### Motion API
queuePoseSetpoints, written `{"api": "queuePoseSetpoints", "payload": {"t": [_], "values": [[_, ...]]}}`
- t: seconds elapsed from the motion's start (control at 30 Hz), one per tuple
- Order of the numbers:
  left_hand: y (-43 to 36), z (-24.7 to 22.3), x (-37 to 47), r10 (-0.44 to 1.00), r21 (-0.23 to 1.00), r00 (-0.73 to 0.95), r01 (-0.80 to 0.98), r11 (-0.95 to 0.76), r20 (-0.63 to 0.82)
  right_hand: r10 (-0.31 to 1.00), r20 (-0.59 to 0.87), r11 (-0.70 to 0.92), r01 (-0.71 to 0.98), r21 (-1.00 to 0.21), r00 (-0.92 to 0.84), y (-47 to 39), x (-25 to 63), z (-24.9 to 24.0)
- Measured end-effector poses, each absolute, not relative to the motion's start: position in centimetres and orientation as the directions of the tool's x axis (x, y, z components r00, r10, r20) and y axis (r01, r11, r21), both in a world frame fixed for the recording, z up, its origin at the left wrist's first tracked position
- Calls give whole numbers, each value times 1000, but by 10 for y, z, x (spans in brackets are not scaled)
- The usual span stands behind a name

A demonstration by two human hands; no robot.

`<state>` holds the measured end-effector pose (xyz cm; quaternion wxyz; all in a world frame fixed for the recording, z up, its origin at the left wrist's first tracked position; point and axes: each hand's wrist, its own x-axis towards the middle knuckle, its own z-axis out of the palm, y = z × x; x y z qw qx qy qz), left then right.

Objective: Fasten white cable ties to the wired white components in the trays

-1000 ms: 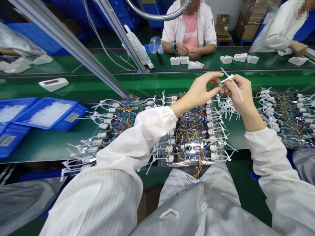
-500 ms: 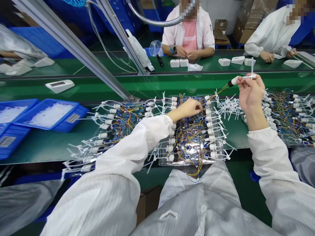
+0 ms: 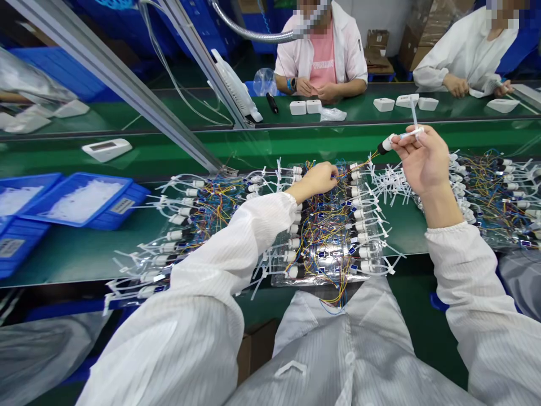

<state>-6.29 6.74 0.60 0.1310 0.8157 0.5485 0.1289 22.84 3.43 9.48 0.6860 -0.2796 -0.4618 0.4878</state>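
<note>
In my right hand, raised over the back of the bench, a black-and-white cylindrical part is pinched together with a white cable tie. Thin yellow and red wires trail from that part down to the left. My left hand is closed at the far end of a clear plastic tray, with those wires running to its fingertips. Similar parts line both sides of this tray, each with a cable tie; small blue pieces and tangled wires fill its middle.
Loose cable ties lie between my tray and another wired tray on the right. Left are a third tray and blue bins of white pieces. A metal post slants overhead. Two people sit opposite.
My right hand has moved slightly left and lower with the part and cable tie. My left hand has shifted a little left and up. The white device on the green belt has moved right.
</note>
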Motion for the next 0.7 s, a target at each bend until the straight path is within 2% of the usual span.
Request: {"api": "queuePoseSetpoints", "payload": {"t": [0.17,0.23,0.37,0.5,0.7], "values": [[63,4,-44,931,507,356,790,-346,81,934,341,353,-426,-833,107,27,221,96],[63,4,-34,938,531,338,782,-326,77,932,347,357,-446,-820,109,24,222,95],[62,2,-23,944,472,317,821,-322,93,918,375,391,-450,-803,129,19,229,92],[59,-4,-26,946,415,271,851,-323,179,927,349,373,-446,-813,139,12,238,91],[68,-15,-41,966,587,146,771,-247,214,914,310,395,-398,-828,262,18,257,83]]}}
